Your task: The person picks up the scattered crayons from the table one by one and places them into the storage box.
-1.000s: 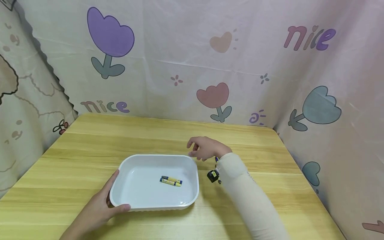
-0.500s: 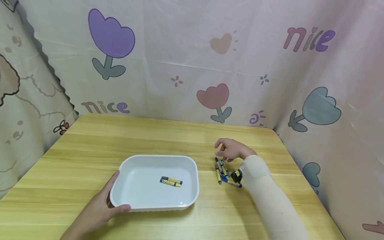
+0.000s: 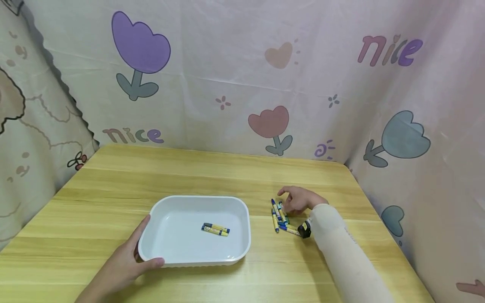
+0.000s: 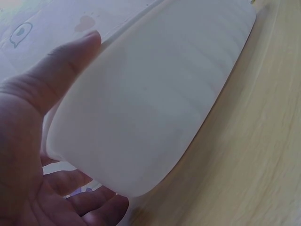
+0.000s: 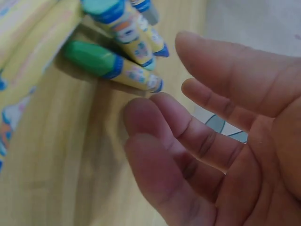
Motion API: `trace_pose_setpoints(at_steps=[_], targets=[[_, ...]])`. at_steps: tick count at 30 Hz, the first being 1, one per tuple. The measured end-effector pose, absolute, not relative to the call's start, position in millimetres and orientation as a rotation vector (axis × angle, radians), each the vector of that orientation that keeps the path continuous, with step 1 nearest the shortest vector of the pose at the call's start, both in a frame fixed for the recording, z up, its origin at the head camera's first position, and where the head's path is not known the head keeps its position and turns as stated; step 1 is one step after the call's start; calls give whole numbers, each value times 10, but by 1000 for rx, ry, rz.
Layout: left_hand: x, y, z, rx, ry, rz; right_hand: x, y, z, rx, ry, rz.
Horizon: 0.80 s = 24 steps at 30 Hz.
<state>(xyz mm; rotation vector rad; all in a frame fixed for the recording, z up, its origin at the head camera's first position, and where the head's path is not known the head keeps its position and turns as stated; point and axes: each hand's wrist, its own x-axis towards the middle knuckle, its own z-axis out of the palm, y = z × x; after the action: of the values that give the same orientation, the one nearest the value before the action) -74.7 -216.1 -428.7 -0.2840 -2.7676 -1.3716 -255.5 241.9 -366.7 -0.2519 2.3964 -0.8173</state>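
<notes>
At the left corner of a white plastic tray [image 3: 248, 223], my left hand [image 3: 123, 263] grips the wall, with its thumb along the near rim. The left wrist view shows the thumb and fingers around the tray's end [image 4: 136, 108]. Two yellow-wrapped crayons [image 3: 215, 229] lie side by side inside. Right of the tray is a small pile of crayons [image 3: 275, 221] on the table. My right hand [image 3: 299, 199] is over the pile's right side, fingers loosely bent. In the right wrist view a green crayon [image 5: 91, 59] lies just beyond the fingertips, and the hand holds nothing.
The wood-grain table [image 3: 182, 168] runs back to a printed curtain [image 3: 212, 54], which also hangs at both sides. A black wrist camera [image 3: 304, 229] on the right sleeve [image 3: 341, 244] covers part of one crayon.
My right hand has moved right, away from the tray's far right corner, then down to the crayon pile, which has come into view. The left hand and tray stay put.
</notes>
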Motion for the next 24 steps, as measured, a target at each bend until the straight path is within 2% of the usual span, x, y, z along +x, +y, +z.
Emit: trace_pose_setpoints(at_steps=[10,24], targets=[[-753,-2169,-4295,-280,-2773,-1377,-2571,2406,-3797,-235,2443,-744],[-750,-2159,-4290,-271,-2762,-1427,-2571,2399,-3794,-286,2477,-728]])
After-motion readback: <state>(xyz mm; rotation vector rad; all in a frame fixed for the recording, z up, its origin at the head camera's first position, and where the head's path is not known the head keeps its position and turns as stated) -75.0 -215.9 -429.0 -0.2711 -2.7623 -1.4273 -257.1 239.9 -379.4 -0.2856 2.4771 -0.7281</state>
